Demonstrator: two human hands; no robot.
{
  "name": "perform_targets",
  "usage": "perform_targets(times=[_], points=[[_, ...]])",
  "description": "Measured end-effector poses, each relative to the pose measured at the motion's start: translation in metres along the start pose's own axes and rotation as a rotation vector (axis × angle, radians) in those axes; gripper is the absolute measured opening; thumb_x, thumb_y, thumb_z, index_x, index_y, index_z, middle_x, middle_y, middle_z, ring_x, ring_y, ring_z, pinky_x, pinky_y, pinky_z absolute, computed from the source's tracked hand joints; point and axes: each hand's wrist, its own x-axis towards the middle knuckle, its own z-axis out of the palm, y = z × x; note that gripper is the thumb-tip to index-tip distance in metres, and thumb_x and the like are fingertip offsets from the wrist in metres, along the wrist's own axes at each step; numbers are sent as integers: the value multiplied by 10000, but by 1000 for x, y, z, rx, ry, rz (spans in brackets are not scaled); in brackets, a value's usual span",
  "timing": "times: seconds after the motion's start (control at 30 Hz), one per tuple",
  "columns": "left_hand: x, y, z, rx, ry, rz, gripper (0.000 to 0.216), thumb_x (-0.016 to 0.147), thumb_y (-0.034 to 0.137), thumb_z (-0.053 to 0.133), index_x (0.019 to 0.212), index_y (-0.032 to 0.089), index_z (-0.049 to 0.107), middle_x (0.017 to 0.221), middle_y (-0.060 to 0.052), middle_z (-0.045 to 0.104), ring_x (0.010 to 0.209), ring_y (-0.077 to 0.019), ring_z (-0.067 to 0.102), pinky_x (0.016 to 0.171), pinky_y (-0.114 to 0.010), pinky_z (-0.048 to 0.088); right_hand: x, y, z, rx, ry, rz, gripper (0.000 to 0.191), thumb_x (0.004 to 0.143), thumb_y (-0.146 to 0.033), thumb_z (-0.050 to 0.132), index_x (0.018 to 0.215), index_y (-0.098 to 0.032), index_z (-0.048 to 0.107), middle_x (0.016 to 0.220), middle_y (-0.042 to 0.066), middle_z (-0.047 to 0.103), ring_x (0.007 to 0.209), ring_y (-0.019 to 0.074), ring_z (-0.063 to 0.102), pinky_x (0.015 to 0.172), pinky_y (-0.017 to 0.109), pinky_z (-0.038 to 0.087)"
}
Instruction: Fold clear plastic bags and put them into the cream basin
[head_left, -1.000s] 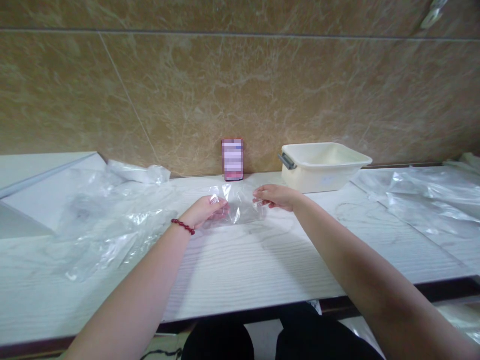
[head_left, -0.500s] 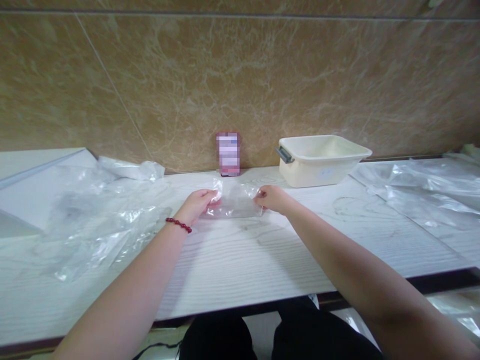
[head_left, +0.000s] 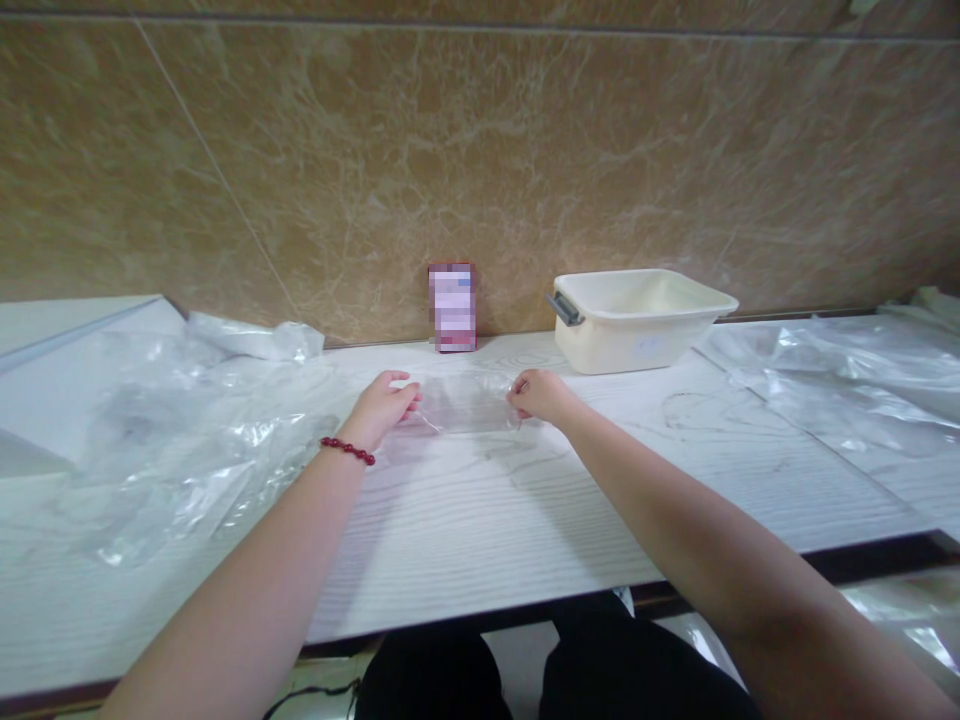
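Using the phone point(head_left: 452, 308) as the reference point, since it's propped up against the wall point(head_left: 450, 150). The clear plastic piece point(head_left: 469, 405) is on the tabletop point(head_left: 487, 540) right in front of it, thin enough that I can't make out all its edges

Main change from half a second ago: the left hand point(head_left: 381, 408), front-left of the phone, has slid a bit further left and its fingers have loosened. They're by the film's left end, but I honestly can't tell if they've got hold of it. The right hand point(head_left: 544, 395), front-right of the phone, has barely moved and is pinching the other end. The film looks less crinkly now, so I'd say it's getting flattened out

Cream tub point(head_left: 622, 345) sits right of the phone, heap of loose plastic point(head_left: 225, 440) off to its left
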Motion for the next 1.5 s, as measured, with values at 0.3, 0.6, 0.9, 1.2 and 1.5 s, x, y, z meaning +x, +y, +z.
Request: perform_targets(times=[0.3, 0.6, 0.9, 1.2, 1.5], points=[[-10, 10, -8, 134, -233, 37, 417, 587, 410, 574, 934, 182, 533, 700, -26, 602, 612, -126, 550, 501, -204, 377, 5, 6, 3, -17, 73, 7, 300, 602, -169, 507, 901, -156, 515, 553, -2, 598, 541, 104, 539, 478, 175, 358], [-11, 6, 1, 78, -321, 96, 377, 585, 361, 590, 895, 146, 595, 732, -41, 623, 657, -138, 553, 565, -226, 398, 6, 9, 8, 25, 145, -91, 428, 603, -122, 501, 1015, -233, 489, 577, -37, 555, 508, 86, 494, 474, 167, 332], [-10, 5, -1, -16, -366, 126, 436, 558, 345, 643, 936, 138, 582, 909, -76, 621, 827, -169, 559, 736, -274, 418, 9, 7, 7, 52, 148, -154, 283, 660, -190, 475, 896, -233, 626, 828, -6, 629, 737, 116, 553, 660, 195, 396], [-8, 0, 4, 45, -355, 172, 516, 557, 322, 645, 1026, 154, 507, 954, -81, 565, 748, -154, 566, 587, -248, 449, 9, 9, 6, -63, 172, -173, 372, 629, -217, 537, 996, -169, 583, 875, 34, 626, 763, 136, 561, 678, 205, 401], [-8, -2, 4, 207, -319, 223, 351, 642, 307, 556, 958, 158, 520, 749, -31, 571, 497, -89, 523, 376, -178, 371, 5, 4, 3, -227, 122, -149, 303, 624, -276, 544, 886, -139, 613, 809, 54, 626, 747, 151, 552, 632, 204, 373]])
